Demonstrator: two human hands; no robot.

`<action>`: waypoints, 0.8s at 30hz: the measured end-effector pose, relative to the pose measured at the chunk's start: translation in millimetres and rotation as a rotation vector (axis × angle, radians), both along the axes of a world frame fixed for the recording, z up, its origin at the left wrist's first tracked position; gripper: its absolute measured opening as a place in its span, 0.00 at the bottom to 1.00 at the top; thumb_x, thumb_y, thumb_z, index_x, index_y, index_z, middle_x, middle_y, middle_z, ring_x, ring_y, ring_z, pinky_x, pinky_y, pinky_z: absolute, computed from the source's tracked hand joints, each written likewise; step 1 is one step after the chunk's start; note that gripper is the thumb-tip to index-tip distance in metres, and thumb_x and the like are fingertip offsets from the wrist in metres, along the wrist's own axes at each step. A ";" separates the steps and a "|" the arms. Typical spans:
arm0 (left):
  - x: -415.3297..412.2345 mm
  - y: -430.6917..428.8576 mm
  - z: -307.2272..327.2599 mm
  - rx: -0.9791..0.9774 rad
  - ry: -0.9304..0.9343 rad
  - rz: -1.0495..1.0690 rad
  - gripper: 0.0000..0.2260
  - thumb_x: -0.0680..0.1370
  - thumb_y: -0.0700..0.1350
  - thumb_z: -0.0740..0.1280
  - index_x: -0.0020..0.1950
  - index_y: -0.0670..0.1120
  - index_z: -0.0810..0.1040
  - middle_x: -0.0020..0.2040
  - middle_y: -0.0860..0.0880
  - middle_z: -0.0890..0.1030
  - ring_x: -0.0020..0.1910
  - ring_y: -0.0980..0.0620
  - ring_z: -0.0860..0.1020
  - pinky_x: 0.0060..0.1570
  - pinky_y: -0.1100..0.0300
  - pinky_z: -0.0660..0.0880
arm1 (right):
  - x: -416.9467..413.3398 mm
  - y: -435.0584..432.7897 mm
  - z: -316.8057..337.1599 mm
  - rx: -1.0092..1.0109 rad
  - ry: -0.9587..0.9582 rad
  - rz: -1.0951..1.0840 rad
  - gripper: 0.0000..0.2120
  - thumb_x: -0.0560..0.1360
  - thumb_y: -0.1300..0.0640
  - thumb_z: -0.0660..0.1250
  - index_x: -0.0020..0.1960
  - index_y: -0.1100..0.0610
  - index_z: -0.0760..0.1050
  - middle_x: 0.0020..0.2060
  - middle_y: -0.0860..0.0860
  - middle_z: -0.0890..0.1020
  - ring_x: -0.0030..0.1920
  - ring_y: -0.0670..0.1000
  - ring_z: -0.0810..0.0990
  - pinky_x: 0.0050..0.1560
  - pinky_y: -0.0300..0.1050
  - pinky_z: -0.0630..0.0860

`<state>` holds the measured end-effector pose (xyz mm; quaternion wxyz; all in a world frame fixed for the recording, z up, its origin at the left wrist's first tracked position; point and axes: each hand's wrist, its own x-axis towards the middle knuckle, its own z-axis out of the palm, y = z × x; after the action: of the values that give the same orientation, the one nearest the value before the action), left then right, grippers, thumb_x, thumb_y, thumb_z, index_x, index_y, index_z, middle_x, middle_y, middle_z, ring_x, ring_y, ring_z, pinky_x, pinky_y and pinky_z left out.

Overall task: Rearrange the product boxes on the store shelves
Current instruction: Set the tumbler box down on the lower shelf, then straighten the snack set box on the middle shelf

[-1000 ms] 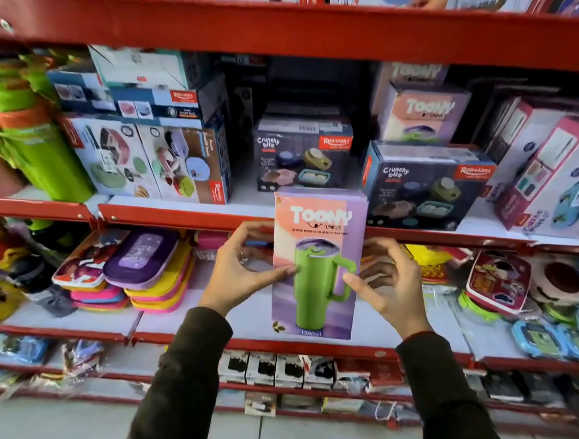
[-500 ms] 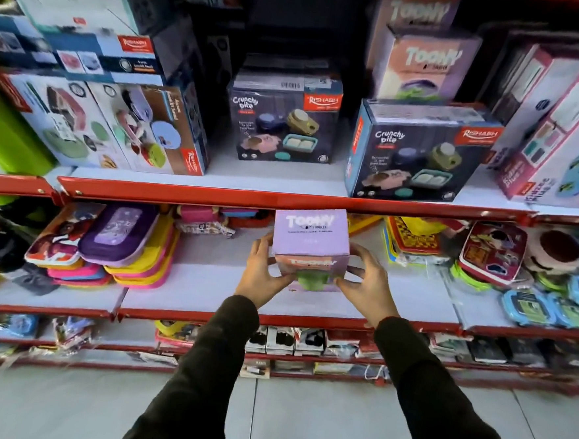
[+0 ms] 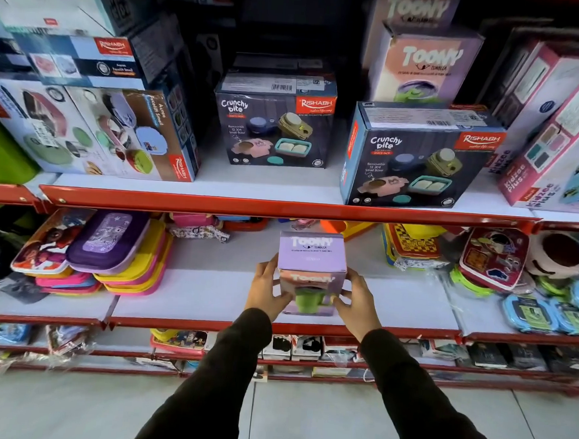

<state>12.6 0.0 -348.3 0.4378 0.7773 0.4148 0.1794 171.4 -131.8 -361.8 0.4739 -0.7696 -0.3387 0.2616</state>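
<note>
A purple Toony tumbler box (image 3: pixel 311 255) with a green mug printed on its front stands upright on the lower white shelf (image 3: pixel 207 292), near the front edge. My left hand (image 3: pixel 267 291) grips its left side and my right hand (image 3: pixel 356 301) grips its right side. On the shelf above, two dark Crunchy Bite boxes (image 3: pixel 274 122) (image 3: pixel 419 160) sit side by side, with another Toony box (image 3: pixel 425 64) standing behind the right one.
Rishabh lunchbox cartons (image 3: pixel 89 126) fill the upper shelf's left; pink Kidzee boxes (image 3: pixel 554 135) lean at its right. Stacked coloured lunchboxes (image 3: pixel 107 251) lie left of my hands, blue containers (image 3: pixel 549 313) and a patterned pack (image 3: pixel 416 248) to the right. Red shelf edges (image 3: pixel 282 208) run across.
The Toony box has gone down from in front of the upper shelf's edge onto the lower shelf, held between both hands. My view has tilted downward.
</note>
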 end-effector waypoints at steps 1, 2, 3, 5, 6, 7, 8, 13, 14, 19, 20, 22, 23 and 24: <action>0.2 -3.4 1.0 -0.013 -0.005 0.003 0.38 0.73 0.32 0.74 0.79 0.45 0.63 0.69 0.40 0.71 0.64 0.42 0.79 0.66 0.56 0.76 | 0.7 -0.7 -3.5 -0.010 -0.022 -0.012 0.26 0.76 0.72 0.67 0.72 0.57 0.69 0.67 0.57 0.75 0.66 0.58 0.78 0.69 0.57 0.77; 0.9 -6.4 1.9 -0.022 -0.004 0.009 0.38 0.73 0.31 0.73 0.80 0.46 0.62 0.69 0.40 0.71 0.64 0.42 0.79 0.66 0.56 0.75 | 1.7 -1.9 -7.1 -0.032 -0.050 -0.026 0.26 0.76 0.71 0.67 0.71 0.57 0.69 0.66 0.58 0.76 0.65 0.58 0.79 0.68 0.59 0.78; 1.9 -9.0 3.0 -0.028 0.002 0.019 0.38 0.74 0.31 0.73 0.80 0.47 0.62 0.69 0.40 0.71 0.65 0.43 0.79 0.66 0.57 0.75 | 2.8 -3.1 -11.4 -0.057 -0.077 -0.038 0.25 0.76 0.70 0.67 0.70 0.57 0.70 0.64 0.57 0.78 0.64 0.58 0.80 0.68 0.59 0.78; 3.1 -11.8 3.1 -0.034 0.006 0.043 0.37 0.75 0.33 0.73 0.80 0.48 0.62 0.70 0.41 0.72 0.66 0.43 0.78 0.65 0.56 0.76 | 3.5 -5.0 -15.6 -0.097 -0.110 -0.058 0.22 0.76 0.69 0.67 0.68 0.56 0.72 0.63 0.57 0.81 0.65 0.58 0.79 0.68 0.60 0.77; 2.8 -12.8 2.6 -0.036 0.006 0.051 0.37 0.75 0.34 0.73 0.80 0.48 0.62 0.70 0.41 0.73 0.66 0.42 0.78 0.66 0.54 0.76 | 2.8 -6.3 -15.1 -0.107 -0.111 -0.062 0.21 0.77 0.70 0.66 0.68 0.56 0.73 0.63 0.57 0.81 0.65 0.58 0.79 0.69 0.59 0.77; 1.3 -13.7 2.3 -0.040 0.016 0.061 0.37 0.75 0.35 0.73 0.80 0.49 0.61 0.71 0.42 0.73 0.67 0.42 0.77 0.68 0.51 0.77 | 1.9 -8.1 -14.3 -0.109 -0.103 -0.065 0.21 0.77 0.70 0.65 0.68 0.56 0.73 0.63 0.57 0.82 0.65 0.58 0.79 0.70 0.57 0.76; -1.3 -14.8 1.4 -0.045 0.026 0.082 0.38 0.75 0.35 0.73 0.81 0.49 0.59 0.72 0.42 0.72 0.68 0.42 0.76 0.69 0.46 0.77 | 0.9 -10.3 -12.2 -0.105 -0.093 -0.080 0.21 0.78 0.71 0.63 0.68 0.56 0.73 0.63 0.57 0.82 0.65 0.58 0.80 0.70 0.54 0.76; -19.4 -32.0 16.3 0.194 -0.162 0.266 0.28 0.76 0.30 0.63 0.74 0.49 0.67 0.66 0.47 0.74 0.56 0.48 0.74 0.58 0.47 0.78 | 0.3 -25.0 19.4 0.157 -0.072 -0.305 0.21 0.79 0.72 0.61 0.67 0.55 0.74 0.57 0.52 0.82 0.60 0.57 0.82 0.63 0.53 0.79; -20.0 -34.6 23.2 0.275 -0.204 0.271 0.24 0.76 0.30 0.62 0.69 0.48 0.71 0.63 0.48 0.75 0.53 0.50 0.73 0.55 0.48 0.78 | 1.4 -25.9 30.8 0.222 -0.091 -0.329 0.21 0.79 0.72 0.61 0.66 0.54 0.74 0.56 0.51 0.81 0.58 0.56 0.82 0.61 0.51 0.80; 7.6 -30.7 74.9 0.538 -0.401 0.196 0.13 0.76 0.35 0.61 0.60 0.40 0.75 0.57 0.44 0.77 0.52 0.50 0.72 0.53 0.53 0.75 | 14.9 -21.8 98.9 0.543 -0.223 -0.393 0.17 0.80 0.70 0.60 0.64 0.55 0.76 0.54 0.54 0.82 0.56 0.56 0.83 0.56 0.45 0.80; 16.5 -28.9 89.2 0.561 -0.432 0.155 0.14 0.76 0.37 0.60 0.61 0.41 0.75 0.58 0.44 0.76 0.55 0.48 0.74 0.56 0.54 0.75 | 18.3 -20.6 112.6 0.594 -0.258 -0.404 0.15 0.81 0.69 0.60 0.63 0.57 0.76 0.53 0.55 0.82 0.56 0.56 0.83 0.56 0.46 0.80; 33.0 -28.5 117.6 0.604 -0.482 0.082 0.17 0.76 0.37 0.60 0.65 0.43 0.74 0.60 0.45 0.75 0.60 0.48 0.74 0.62 0.56 0.73 | 24.2 -20.0 139.1 0.675 -0.347 -0.428 0.11 0.82 0.66 0.60 0.61 0.58 0.77 0.54 0.57 0.82 0.55 0.56 0.82 0.57 0.44 0.79; 41.6 -28.8 131.7 0.621 -0.499 0.064 0.19 0.76 0.35 0.62 0.67 0.45 0.74 0.61 0.45 0.75 0.62 0.49 0.73 0.64 0.59 0.72 | 28.8 -19.7 152.0 0.704 -0.381 -0.441 0.10 0.83 0.65 0.60 0.60 0.59 0.77 0.54 0.57 0.82 0.55 0.55 0.82 0.57 0.42 0.78; 50.0 -28.9 144.0 0.622 -0.519 0.052 0.21 0.77 0.33 0.62 0.69 0.45 0.73 0.63 0.45 0.75 0.62 0.50 0.72 0.65 0.61 0.71 | 33.9 -19.3 162.7 0.720 -0.397 -0.454 0.10 0.83 0.64 0.60 0.60 0.60 0.77 0.55 0.57 0.82 0.56 0.54 0.81 0.57 0.39 0.77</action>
<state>62.6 -28.9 -204.3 0.2672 0.7907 0.2361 0.4976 205.2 -151.1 -199.0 0.6821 -0.6458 -0.3152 -0.1350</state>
